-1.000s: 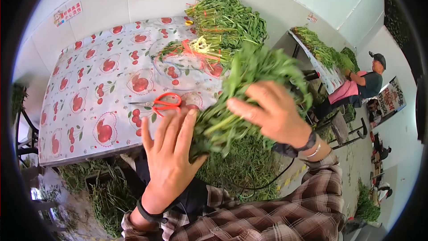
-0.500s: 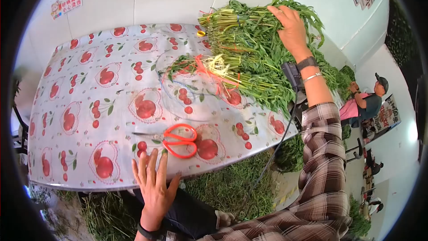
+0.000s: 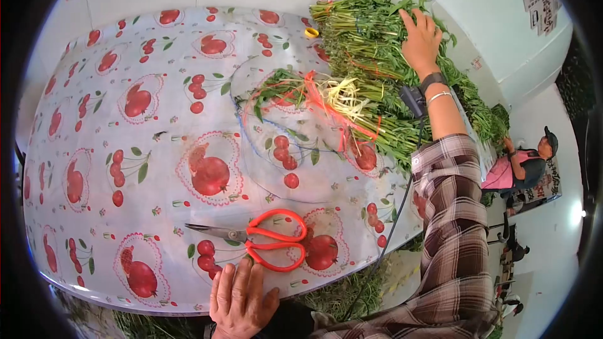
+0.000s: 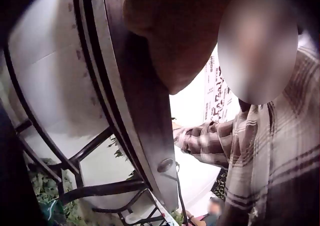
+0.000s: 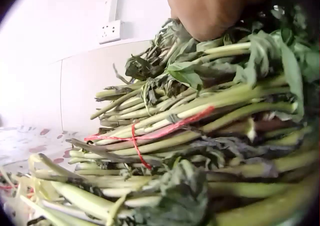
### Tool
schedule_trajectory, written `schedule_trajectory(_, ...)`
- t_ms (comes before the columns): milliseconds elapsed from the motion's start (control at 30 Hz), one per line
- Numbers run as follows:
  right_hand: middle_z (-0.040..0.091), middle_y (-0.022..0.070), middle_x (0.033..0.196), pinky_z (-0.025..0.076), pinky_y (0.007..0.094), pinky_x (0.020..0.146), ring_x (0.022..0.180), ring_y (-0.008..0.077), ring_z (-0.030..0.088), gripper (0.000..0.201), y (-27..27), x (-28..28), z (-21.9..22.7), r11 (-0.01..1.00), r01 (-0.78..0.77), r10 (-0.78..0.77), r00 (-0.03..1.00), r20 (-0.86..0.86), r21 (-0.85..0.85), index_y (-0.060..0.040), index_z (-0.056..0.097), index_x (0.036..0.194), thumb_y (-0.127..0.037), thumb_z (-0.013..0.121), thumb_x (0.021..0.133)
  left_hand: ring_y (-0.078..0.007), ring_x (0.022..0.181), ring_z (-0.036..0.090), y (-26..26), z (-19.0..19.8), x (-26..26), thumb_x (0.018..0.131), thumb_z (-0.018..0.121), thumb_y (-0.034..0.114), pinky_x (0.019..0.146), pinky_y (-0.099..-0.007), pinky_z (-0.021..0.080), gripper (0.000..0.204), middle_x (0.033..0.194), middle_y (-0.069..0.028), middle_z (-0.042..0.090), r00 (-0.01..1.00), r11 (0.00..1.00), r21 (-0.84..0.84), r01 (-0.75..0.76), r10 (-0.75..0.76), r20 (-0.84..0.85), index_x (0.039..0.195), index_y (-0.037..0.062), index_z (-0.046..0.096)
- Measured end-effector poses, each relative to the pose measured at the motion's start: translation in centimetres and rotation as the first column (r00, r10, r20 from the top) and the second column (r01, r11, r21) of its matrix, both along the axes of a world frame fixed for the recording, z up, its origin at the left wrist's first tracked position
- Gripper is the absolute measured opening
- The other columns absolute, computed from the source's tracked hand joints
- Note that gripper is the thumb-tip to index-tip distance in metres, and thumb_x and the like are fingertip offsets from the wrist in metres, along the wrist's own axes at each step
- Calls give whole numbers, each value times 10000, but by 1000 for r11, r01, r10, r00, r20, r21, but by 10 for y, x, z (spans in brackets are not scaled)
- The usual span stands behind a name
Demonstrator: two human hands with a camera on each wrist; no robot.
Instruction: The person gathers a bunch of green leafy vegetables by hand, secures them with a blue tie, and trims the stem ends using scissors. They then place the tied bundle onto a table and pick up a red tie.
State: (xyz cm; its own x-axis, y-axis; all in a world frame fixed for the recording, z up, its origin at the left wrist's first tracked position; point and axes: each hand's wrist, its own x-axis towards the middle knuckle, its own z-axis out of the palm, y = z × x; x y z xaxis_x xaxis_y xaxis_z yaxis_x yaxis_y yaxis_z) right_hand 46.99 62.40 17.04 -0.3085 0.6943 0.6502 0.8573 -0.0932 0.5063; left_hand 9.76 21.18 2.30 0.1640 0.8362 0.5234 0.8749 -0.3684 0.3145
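Note:
At the far right of the table, my right hand [image 3: 421, 41] rests on a thick pile of leafy greens [image 3: 364, 37], its fingers spread over the leaves. From the right wrist view, that hand [image 5: 210, 11] is above long green stems [image 5: 175, 136], some bound with red string [image 5: 134, 141]. My left hand [image 3: 242, 301] lies at the table's front edge, fingers loosely extended and holding nothing. Just beyond its fingertips are scissors [image 3: 252, 230] with red handles, blades pointing left. In the left wrist view the left hand [image 4: 175, 36] is a dark shape beside the table edge.
Pale yellow strips [image 3: 345, 97] and red string [image 3: 312, 88] lie beside the pile. A yellow ring [image 3: 311, 32] sits near the wall on the patterned tablecloth [image 3: 157, 150]. A cable [image 3: 389, 232] hangs from my right wrist. Another person [image 3: 534, 163] stands at the right.
Both hands were on a bunch of greens near me. The right hand carried it to the back pile and remains there. The left hand let go and moved to the front edge near the scissors.

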Motion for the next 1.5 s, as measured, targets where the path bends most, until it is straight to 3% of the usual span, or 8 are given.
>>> schedule_trajectory(267, 476, 55, 1299, 405, 432, 920, 1195, 298, 439, 548, -47, -39, -1, 906, -389, 367, 918, -148, -169, -153, 497, 1308, -40, 612, 784, -345, 1146, 560, 0, -4, 3, 718, 658, 207, 959, -425, 457, 399, 1176, -140, 625, 1000, 997, -76, -12, 12, 3, 1077, 31, 663)
schedule_trajectory(433, 423, 145, 1396, 361, 433, 1057, 1270, 343, 387, 503, -8, 17, -2, 947, -182, 114, 961, -251, -266, -34, 455, 1351, -349, 481, 959, -317, 1105, 584, 2, -2, 4, 743, 624, 200, 945, -414, 458, 379, 1153, -122, 644, 1000, 997, -77, -28, 27, -12, 1079, 31, 667)
schedule_trajectory(767, 311, 147, 1497, 290, 476, 1108, 1384, 346, 262, 588, 9, 45, -16, 884, -204, -49, 855, -517, -421, -55, 370, 1422, -440, 394, 977, -297, 1083, 594, 4, -5, 6, 746, 624, 188, 929, -402, 458, 380, 1151, -105, 646, 999, 999, -41, -32, 33, 18, 1096, 47, 662)
schedule_trajectory(933, 479, 256, 1302, 353, 430, 1029, 1226, 390, 442, 461, 6, 51, -27, 744, -624, 460, 737, -495, -238, 47, 472, 1283, -226, 530, 915, -289, 1110, 575, 1, 3, 4, 700, 713, 183, 961, -409, 453, 443, 1201, -95, 622, 992, 1000, -22, -8, 11, 130, 1121, 59, 650)
schedule_trajectory(967, 491, 228, 1301, 350, 419, 1029, 1223, 359, 453, 461, -21, 24, -9, 844, -430, 278, 862, -424, -320, 35, 475, 1291, -220, 537, 912, -283, 1134, 564, -1, -3, 2, 706, 733, 223, 978, -416, 443, 475, 1224, -92, 607, 991, 1000, 8, -2, 1, 133, 1141, 61, 634)
schedule_trajectory(1100, 488, 159, 1345, 343, 379, 1042, 1235, 290, 456, 438, -23, 50, 4, 697, -633, 486, 763, -427, -336, -15, 462, 1340, -201, 522, 947, -310, 1236, 459, -3, -7, -4, 736, 722, 192, 1018, -431, 396, 518, 1273, -99, 528, 932, 984, 101, 143, -169, 321, 1208, 64, 549)
schedule_trajectory(1267, 532, 112, 1295, 389, 343, 1017, 1198, 214, 498, 392, -218, -74, 15, 553, -769, 403, 583, -706, -320, -33, 473, 1345, -155, 483, 973, -318, 1210, 471, -38, 3, -4, 746, 689, 82, 1014, -424, 406, 418, 1209, -97, 548, 822, 969, 213, 125, -222, 524, 1148, 59, 576)
schedule_trajectory(1500, 633, 89, 968, 521, 271, 675, 791, 157, 625, 185, -418, -177, -44, 94, -950, 176, 310, -934, -297, 12, 637, 1033, -36, 538, 884, -290, 1122, 565, -154, -39, -74, 771, 660, 6, 971, -393, 439, 255, 1117, -116, 639, 749, 975, -112, -192, 219, 625, 1024, 33, 666)
